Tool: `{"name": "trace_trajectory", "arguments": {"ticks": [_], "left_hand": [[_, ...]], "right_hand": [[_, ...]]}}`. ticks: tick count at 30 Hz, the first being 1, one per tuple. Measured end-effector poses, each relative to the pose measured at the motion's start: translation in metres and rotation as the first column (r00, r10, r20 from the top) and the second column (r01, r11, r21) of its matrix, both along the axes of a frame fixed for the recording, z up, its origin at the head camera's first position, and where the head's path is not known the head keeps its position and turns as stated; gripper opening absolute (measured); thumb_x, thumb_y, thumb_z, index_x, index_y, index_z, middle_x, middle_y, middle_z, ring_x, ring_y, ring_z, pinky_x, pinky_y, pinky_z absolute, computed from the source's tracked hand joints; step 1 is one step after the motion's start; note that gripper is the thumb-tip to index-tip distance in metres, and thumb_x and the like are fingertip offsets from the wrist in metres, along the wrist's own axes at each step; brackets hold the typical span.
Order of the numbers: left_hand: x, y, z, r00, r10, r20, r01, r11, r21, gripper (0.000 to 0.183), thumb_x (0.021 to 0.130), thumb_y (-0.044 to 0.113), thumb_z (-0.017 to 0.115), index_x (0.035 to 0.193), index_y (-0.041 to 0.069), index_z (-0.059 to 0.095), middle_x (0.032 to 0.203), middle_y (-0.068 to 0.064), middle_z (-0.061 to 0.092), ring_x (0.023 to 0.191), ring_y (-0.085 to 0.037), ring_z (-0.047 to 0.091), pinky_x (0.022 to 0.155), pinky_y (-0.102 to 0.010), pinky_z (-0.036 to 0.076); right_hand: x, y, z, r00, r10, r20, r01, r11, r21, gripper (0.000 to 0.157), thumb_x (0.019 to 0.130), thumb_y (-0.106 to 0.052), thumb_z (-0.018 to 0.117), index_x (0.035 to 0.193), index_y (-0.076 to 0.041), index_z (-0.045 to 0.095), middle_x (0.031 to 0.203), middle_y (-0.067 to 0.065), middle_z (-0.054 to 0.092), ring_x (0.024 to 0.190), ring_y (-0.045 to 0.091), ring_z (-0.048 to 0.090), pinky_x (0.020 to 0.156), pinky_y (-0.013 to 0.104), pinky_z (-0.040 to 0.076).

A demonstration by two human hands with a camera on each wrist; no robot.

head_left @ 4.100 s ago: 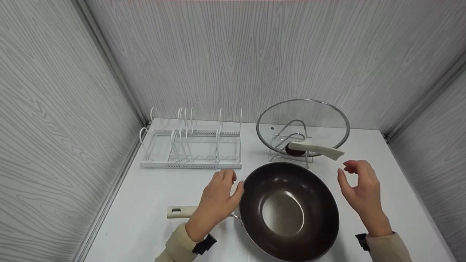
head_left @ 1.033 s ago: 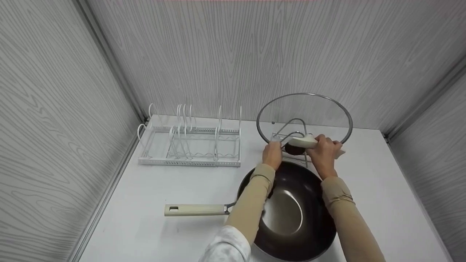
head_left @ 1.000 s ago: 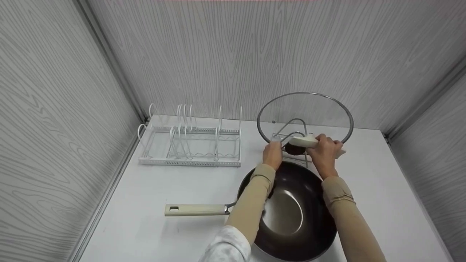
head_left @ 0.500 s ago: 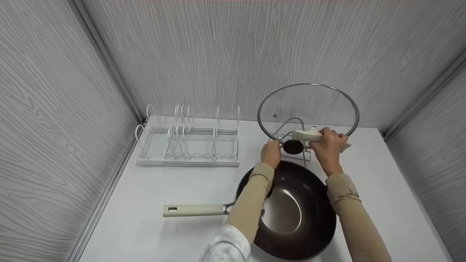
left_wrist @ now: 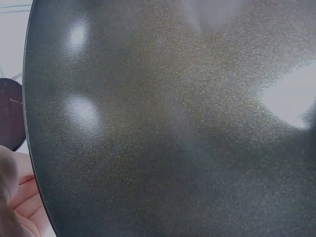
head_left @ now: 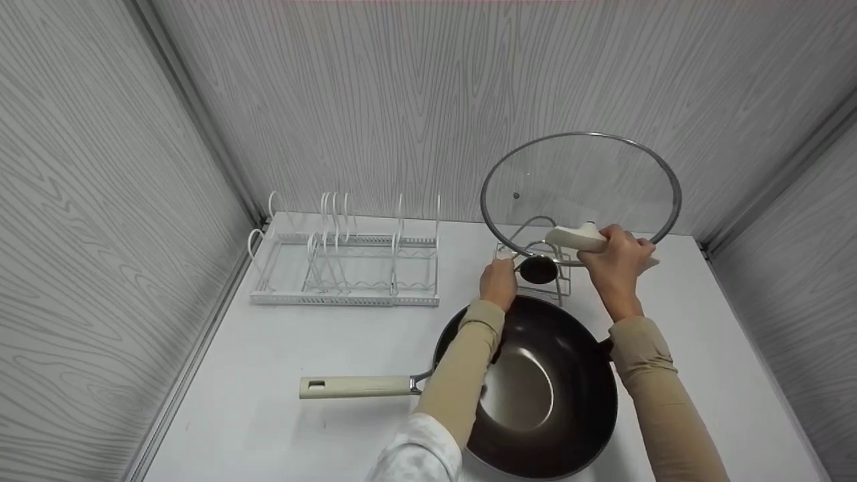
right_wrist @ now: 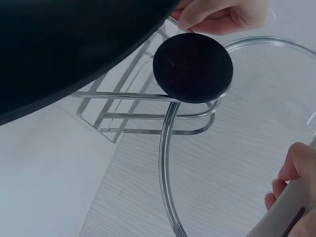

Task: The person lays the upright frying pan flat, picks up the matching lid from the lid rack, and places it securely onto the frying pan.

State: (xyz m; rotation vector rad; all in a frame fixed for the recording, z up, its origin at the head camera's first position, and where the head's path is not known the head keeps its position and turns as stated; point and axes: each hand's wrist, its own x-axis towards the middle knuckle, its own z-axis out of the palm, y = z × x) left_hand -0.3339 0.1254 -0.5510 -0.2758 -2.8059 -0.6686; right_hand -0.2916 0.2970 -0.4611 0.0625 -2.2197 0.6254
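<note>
My right hand [head_left: 619,268] grips the cream handle [head_left: 577,237] of a clear glass lid [head_left: 582,181] with a metal rim. The lid stands tilted above a small wire lid rack [head_left: 541,218], its lower rim still close to the rack's wires. A dark round disc [head_left: 539,270] sits at the rack's front. Beside that disc my left hand [head_left: 499,284] pinches the rack's wire, as the right wrist view shows its fingers [right_wrist: 222,15] there. In front lies a dark brown wok [head_left: 582,395], partly under both forearms. It fills most of the left wrist view.
The wok's cream handle [head_left: 358,387] points left over the white tabletop [head_left: 234,428]. At the back left stands a white wire dish rack [head_left: 345,300] with upright loops. Grey wood-patterned panels [head_left: 375,100] enclose the table at the back and sides.
Both hands, earlier apart from the lid, have reached forward to the lid's handle and the rack. Over the last second the right hand has raised the lid up and rightward; the left stays put.
</note>
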Motion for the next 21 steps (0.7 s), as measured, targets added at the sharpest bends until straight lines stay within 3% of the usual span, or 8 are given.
{"name": "trace_trajectory", "arguments": {"ticks": [10, 21], "left_hand": [[0.000, -0.002, 0.001, 1.000, -0.010, -0.014, 0.010, 1.000, 0.004, 0.020, 0.093, 0.004, 0.059, 0.081, 0.005, 0.074, 0.082, -0.011, 0.073, 0.075, -0.025, 0.072, 0.063, -0.034, 0.058], [-0.002, 0.001, 0.011, 0.996, -0.039, 0.079, 0.046, 0.995, -0.087, 0.017, 0.095, 0.003, 0.060, 0.090, 0.008, 0.076, 0.090, -0.008, 0.074, 0.082, -0.022, 0.072, 0.066, -0.031, 0.059]], "right_hand": [[0.004, 0.003, 0.017, 1.000, 0.005, -0.020, -0.005, 1.000, -0.017, 0.022, 0.067, 0.003, 0.071, 0.088, 0.008, 0.064, 0.081, 0.028, 0.067, 0.077, 0.045, 0.061, 0.087, 0.060, 0.027], [0.015, 0.011, 0.036, 0.999, 0.016, -0.049, -0.019, 0.998, -0.060, 0.024, 0.068, 0.005, 0.074, 0.089, 0.010, 0.064, 0.085, 0.030, 0.066, 0.079, 0.047, 0.060, 0.091, 0.059, 0.023]]}}
